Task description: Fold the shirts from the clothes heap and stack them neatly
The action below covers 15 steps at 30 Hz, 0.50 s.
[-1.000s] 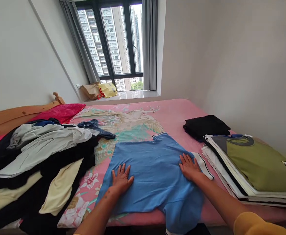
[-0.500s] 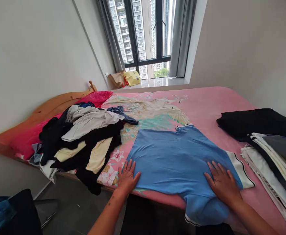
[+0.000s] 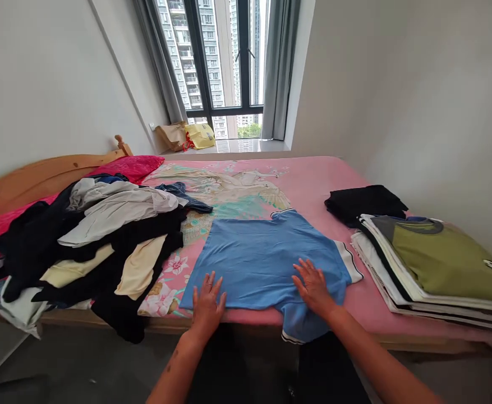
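A blue short-sleeved shirt lies spread on its side on the bed, its hem to the left and its collar to the right of the middle. White bands with black stripes edge the sleeves; the near sleeve hangs over the bed's front edge. My left hand is at the hem's near corner, fingers spread. Over the near shoulder area is my right hand, open with fingers apart. Whether either palm presses on the cloth or hovers just above it, I cannot tell.
A loose heap of clothes covers the bed's left side. On the right stand a stack of folded shirts and a folded black garment. The pink floral bedsheet reaches back toward the window sill, where bags sit.
My view has turned right, showing more of the folded stack. My right hand has shifted toward the shirt's middle, and its fingers look more raised. The shirt stays spread out.
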### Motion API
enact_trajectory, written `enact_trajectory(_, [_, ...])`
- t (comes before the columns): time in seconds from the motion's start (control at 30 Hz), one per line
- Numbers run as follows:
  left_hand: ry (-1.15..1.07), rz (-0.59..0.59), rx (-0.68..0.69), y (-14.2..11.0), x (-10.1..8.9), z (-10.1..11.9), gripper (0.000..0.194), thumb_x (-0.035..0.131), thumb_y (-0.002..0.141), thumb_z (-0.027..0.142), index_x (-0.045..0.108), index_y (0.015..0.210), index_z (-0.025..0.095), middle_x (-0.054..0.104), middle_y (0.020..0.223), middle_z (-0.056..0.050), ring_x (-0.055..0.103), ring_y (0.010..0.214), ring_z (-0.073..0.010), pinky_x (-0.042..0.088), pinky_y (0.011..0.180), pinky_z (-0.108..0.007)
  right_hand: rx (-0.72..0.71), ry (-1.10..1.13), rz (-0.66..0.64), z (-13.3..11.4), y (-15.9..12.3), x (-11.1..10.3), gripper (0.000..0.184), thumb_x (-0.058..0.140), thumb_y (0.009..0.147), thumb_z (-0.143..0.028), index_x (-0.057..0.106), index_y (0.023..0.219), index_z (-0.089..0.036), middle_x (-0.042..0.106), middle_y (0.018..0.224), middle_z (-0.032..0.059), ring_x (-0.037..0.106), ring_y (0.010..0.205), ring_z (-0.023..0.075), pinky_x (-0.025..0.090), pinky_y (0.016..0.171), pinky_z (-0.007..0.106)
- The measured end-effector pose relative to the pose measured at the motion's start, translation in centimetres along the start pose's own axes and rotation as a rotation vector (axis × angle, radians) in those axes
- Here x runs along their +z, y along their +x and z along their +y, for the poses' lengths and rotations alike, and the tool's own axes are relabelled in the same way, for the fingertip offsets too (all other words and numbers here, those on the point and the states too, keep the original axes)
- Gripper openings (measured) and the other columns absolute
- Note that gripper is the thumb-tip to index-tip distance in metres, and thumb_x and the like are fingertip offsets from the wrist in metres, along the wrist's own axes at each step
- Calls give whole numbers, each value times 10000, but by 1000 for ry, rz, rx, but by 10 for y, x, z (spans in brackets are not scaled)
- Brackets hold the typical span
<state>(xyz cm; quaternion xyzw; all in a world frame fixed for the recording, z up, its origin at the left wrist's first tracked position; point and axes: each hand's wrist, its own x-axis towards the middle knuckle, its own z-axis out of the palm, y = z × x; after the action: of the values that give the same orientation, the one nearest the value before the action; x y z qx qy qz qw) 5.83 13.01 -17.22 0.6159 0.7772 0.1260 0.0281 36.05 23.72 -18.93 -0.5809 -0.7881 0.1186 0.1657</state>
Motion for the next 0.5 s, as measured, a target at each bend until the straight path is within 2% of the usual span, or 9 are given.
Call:
enact_trajectory(0.07, [-78,-40,157,8,-1,31,442,382,904,318,453,1339,282,324,1492,-23,249,1387,-235,146,1127,-542,-69,34,-58,-27,-3,-2,480,317,912,-432,472,1318,-230,338,1471,58,207,1387,248,135,1121,508])
enact_trajectory(0.13, [-103,-95,245,10,2,57,458,403,898,334,432,1353,288,319,1494,-28,239,1390,-241,140,1124,-550,-79,36,-107,-40,-11,1,488,354,905,-443,439,1346,-250,310,1487,46,187,1392,265,120,1114,535])
enact_trajectory(0.23, [-85,-194,311,-2,16,70,525,484,854,378,405,1369,311,306,1498,-28,214,1396,-267,129,1115,-576,-90,25,-155,-29,-39,11,505,383,888,-472,422,1359,-291,320,1482,19,209,1385,276,105,1114,553])
enact_trajectory(0.3, [-61,-203,376,-21,27,59,595,528,819,337,365,1391,324,281,1507,-10,200,1401,-259,102,1131,-552,-132,45,-114,-6,-68,17,484,381,892,-443,426,1354,-306,348,1468,1,240,1377,248,101,1134,512])
enact_trajectory(0.4, [-21,-124,404,-51,38,28,631,465,810,192,323,1414,312,275,1507,9,225,1396,-212,96,1151,-500,-115,160,51,32,-117,24,434,402,882,-393,502,1285,-267,430,1414,31,312,1345,240,169,1132,481])
enact_trajectory(0.5, [-35,-53,318,-73,41,0,552,398,832,196,403,1374,303,354,1471,10,298,1368,-214,122,1147,-515,125,387,231,57,-154,28,365,453,832,-429,606,1081,-210,588,1214,110,500,1180,275,346,1042,480])
